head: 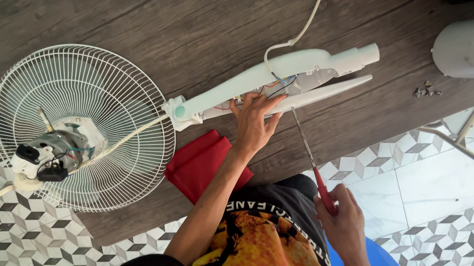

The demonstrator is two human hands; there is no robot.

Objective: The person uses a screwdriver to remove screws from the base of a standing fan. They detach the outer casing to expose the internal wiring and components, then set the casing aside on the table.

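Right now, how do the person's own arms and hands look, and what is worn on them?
Both arms are bare up to the short black sleeves of a black T-shirt with an orange and yellow print. The left hand and right hand have no gloves; no rings, watch or bracelet can be seen.

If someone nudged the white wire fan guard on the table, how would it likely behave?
The wire fan guard looks thin and open, so probably light and slightly springy. The motor resting in it likely makes it bottom-heavy. Overhanging the table edge, it might tip.
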